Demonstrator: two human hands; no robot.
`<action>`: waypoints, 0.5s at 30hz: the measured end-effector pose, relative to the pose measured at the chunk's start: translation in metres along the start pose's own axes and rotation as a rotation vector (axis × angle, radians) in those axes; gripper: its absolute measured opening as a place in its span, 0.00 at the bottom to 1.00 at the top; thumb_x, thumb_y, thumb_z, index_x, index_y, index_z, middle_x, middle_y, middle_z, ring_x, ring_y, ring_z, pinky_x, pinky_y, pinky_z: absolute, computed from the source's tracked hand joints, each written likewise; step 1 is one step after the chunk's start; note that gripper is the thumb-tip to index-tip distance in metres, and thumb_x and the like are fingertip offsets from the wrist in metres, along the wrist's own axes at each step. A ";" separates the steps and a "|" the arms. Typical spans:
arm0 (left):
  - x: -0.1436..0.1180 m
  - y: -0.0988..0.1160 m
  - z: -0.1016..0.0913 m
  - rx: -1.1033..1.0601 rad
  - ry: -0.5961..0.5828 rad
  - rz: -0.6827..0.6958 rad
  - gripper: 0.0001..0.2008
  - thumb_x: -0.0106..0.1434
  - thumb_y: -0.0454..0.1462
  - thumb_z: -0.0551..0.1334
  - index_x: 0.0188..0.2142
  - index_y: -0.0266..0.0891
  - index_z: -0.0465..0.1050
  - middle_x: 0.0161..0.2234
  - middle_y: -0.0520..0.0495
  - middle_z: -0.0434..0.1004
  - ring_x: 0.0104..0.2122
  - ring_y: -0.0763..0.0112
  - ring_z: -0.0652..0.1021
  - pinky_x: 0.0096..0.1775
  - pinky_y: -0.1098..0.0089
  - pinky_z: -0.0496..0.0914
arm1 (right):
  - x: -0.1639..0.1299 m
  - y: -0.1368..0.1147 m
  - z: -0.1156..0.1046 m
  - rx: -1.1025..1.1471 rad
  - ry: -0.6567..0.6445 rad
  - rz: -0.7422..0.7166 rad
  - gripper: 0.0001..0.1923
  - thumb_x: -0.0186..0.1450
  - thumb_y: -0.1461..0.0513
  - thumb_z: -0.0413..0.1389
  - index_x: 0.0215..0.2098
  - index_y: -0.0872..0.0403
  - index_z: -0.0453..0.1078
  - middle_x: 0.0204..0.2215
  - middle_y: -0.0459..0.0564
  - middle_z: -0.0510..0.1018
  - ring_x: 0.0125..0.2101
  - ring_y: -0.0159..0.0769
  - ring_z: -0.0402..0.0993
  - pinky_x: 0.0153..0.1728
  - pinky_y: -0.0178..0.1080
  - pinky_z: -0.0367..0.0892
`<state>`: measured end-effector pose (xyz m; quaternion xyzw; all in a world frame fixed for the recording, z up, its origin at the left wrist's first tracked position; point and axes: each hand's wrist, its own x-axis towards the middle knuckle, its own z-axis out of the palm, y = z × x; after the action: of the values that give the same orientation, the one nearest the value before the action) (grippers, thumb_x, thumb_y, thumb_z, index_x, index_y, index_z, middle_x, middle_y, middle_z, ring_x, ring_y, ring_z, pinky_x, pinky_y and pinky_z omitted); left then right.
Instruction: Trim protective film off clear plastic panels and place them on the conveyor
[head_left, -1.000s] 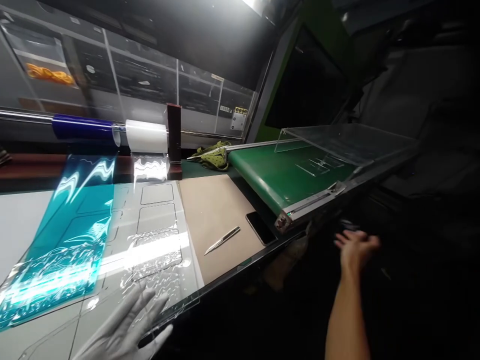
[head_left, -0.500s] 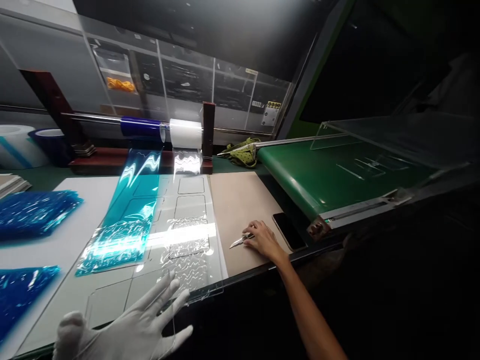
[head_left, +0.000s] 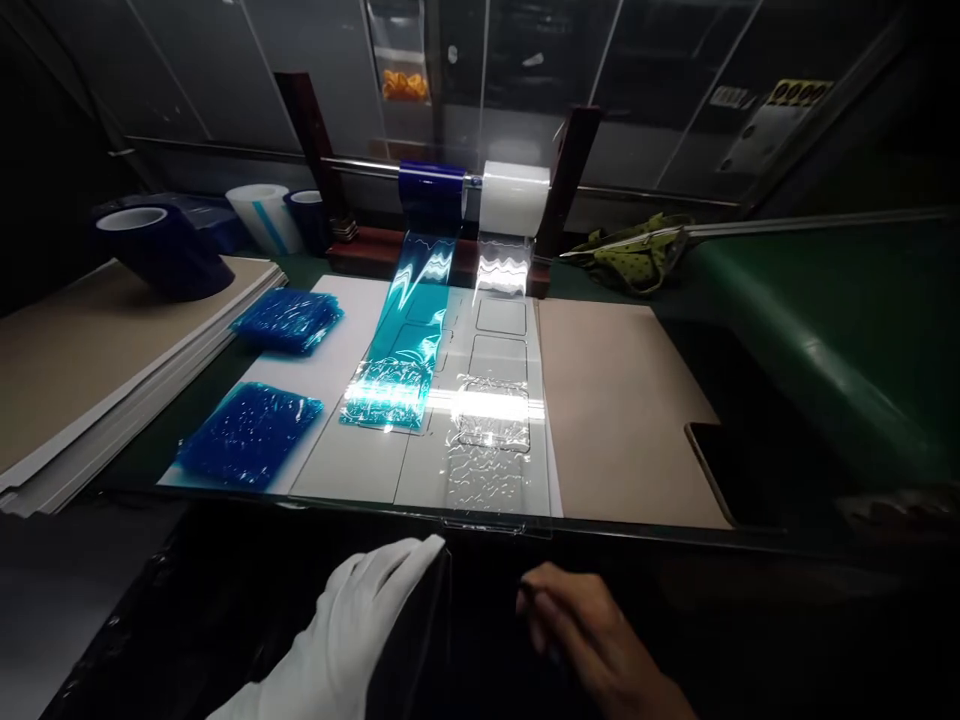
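My left hand, in a white glove, is in front of the table edge, fingers together. Along its fingertips runs the faint edge of a thin clear sheet, gripped by the glove; most of the sheet is lost against the dark. My bare right hand is closed to the right of it, below the table edge. Its fingers pinch a slim pointed metal tool, now mostly hidden and dark. Beyond both hands, blue film and clear film stretch from their rolls over a board with printed rectangle outlines.
A blue roll and a white roll hang on a rod. Two stacks of blue film pieces lie left. A brown board and a phone lie right, near a green conveyor belt. More rolls stand left.
My right hand has lifted the pointed metal tool off the brown board and come back below the table edge. My left hand has turned on edge, fingers drawn together. The view has swung left.
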<state>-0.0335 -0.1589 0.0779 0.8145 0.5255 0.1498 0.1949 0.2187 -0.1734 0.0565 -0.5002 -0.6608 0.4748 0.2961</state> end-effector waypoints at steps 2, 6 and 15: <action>-0.001 0.004 -0.005 -0.012 -0.045 0.025 0.36 0.56 0.36 0.58 0.64 0.52 0.51 0.54 0.48 0.71 0.50 0.59 0.74 0.56 0.59 0.66 | -0.003 -0.012 0.024 0.113 -0.095 -0.050 0.19 0.73 0.56 0.39 0.34 0.52 0.70 0.24 0.46 0.72 0.24 0.31 0.69 0.30 0.34 0.65; 0.001 0.008 -0.015 -0.061 -0.104 0.024 0.33 0.59 0.36 0.58 0.64 0.50 0.53 0.53 0.47 0.71 0.51 0.59 0.74 0.55 0.60 0.67 | -0.006 -0.016 0.047 0.180 -0.184 0.057 0.22 0.70 0.46 0.43 0.36 0.50 0.70 0.25 0.44 0.70 0.24 0.30 0.64 0.26 0.33 0.62; -0.011 0.017 0.001 -0.570 0.001 -0.188 0.27 0.60 0.43 0.55 0.60 0.53 0.62 0.53 0.49 0.71 0.58 0.47 0.67 0.60 0.50 0.60 | 0.004 0.001 0.070 0.205 -0.293 0.116 0.35 0.42 0.32 0.60 0.23 0.52 0.57 0.20 0.37 0.61 0.19 0.23 0.54 0.17 0.30 0.49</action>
<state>-0.0239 -0.1757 0.0853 0.6747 0.5355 0.2727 0.4285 0.1576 -0.1929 0.0288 -0.4303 -0.6149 0.6238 0.2181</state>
